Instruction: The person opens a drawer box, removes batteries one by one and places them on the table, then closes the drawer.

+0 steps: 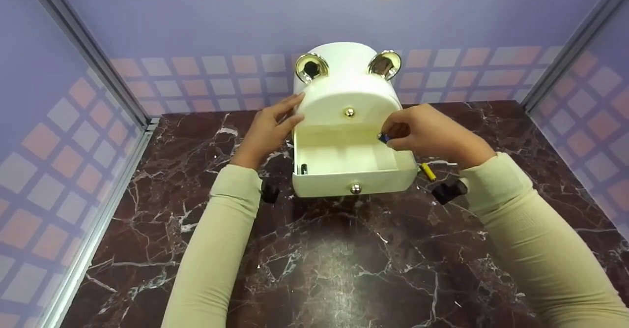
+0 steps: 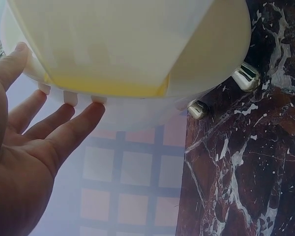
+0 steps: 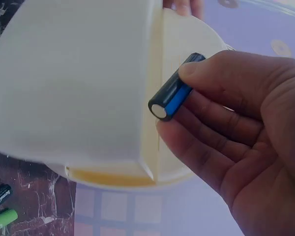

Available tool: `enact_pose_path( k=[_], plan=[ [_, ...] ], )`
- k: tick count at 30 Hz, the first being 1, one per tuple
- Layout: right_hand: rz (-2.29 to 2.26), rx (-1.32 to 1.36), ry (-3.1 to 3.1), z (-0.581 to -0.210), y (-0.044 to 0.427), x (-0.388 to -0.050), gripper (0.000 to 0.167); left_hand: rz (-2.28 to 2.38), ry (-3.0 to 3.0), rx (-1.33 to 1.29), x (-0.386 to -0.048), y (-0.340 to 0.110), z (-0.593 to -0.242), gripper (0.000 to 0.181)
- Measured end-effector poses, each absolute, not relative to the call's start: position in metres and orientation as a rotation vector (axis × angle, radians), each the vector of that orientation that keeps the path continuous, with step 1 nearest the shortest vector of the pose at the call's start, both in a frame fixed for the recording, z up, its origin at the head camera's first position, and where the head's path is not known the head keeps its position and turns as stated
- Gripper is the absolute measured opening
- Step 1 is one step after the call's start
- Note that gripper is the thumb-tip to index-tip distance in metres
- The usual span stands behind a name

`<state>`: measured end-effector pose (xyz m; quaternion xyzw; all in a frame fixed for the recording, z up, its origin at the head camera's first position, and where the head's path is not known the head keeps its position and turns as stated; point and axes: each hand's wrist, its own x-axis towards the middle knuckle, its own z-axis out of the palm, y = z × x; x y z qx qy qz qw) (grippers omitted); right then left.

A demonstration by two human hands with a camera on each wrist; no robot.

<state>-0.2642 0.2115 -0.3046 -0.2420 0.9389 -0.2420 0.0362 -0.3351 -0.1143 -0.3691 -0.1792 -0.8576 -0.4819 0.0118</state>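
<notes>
A cream storage box (image 1: 344,79) with a rounded top stands with its lower drawer (image 1: 355,183) pulled out. My left hand (image 1: 269,132) rests on the box's left side, its fingers extended along the wall in the left wrist view. Over the right part of the drawer, my right hand (image 1: 427,134) pinches a black and blue battery (image 3: 174,91) between thumb and fingers. Another dark battery (image 1: 304,169) lies in the drawer's front left corner. A yellow battery (image 1: 428,171) is on the table, just right of the drawer.
Dark marbled table (image 1: 324,264) surrounds the box. The right wrist view shows a black and silver battery (image 3: 0,197) and a green battery (image 3: 3,219) on it. Gold-rimmed round pieces (image 1: 311,67) project from the box top. Purple tiled-pattern panels (image 1: 196,28) enclose the table's back and sides.
</notes>
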Motion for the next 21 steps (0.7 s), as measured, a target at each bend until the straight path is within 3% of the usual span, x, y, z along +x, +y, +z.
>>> enact_pose_path(
  k=[12, 21],
  plan=[
    [-0.953, -0.567, 2.940, -0.307, 0.244, -0.258, 0.016, -1.472, -2.672, -0.571, -0.337, -0.115, -0.369, 0.046],
    [-1.158, -0.356, 2.937, -0.332, 0.274, -0.254, 0.018, -1.449, -2.699, -0.548, -0.337, -0.117, -0.372, 0.047]
  ],
)
